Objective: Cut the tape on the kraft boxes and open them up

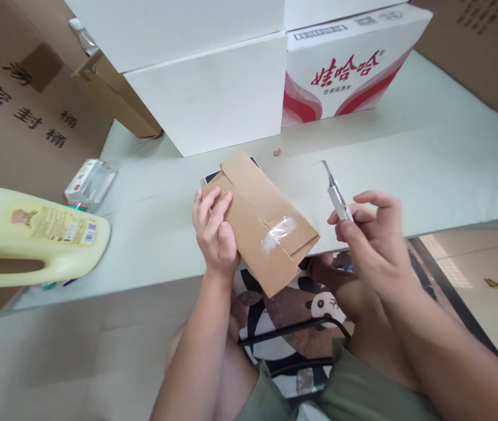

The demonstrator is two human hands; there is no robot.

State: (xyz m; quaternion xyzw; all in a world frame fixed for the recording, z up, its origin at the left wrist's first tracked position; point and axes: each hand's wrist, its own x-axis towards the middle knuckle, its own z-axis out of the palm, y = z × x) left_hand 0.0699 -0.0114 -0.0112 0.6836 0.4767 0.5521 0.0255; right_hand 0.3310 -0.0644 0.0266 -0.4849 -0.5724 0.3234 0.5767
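Observation:
A flat brown cardboard box (266, 222), taped with a clear shiny strip near its lower end, lies tilted over the table's front edge. My left hand (216, 234) grips its left side, fingertips lying on the top face. Under the box's far end, a dark flat object with a white edge (212, 176) peeks out; most of it is covered. To the right, my right hand (374, 240) pinches a small white-handled tool (339, 202) with a slim metal end and thin bent tip. That tip points up and away, apart from the box.
White cartons (213, 96) stand at the back, beside a red-and-white carton (349, 76). A yellow jug (42, 234) and a clear container (90, 182) are at left. A brown scrap (277, 152) lies on the table (152, 234). Large cardboard boxes flank both sides.

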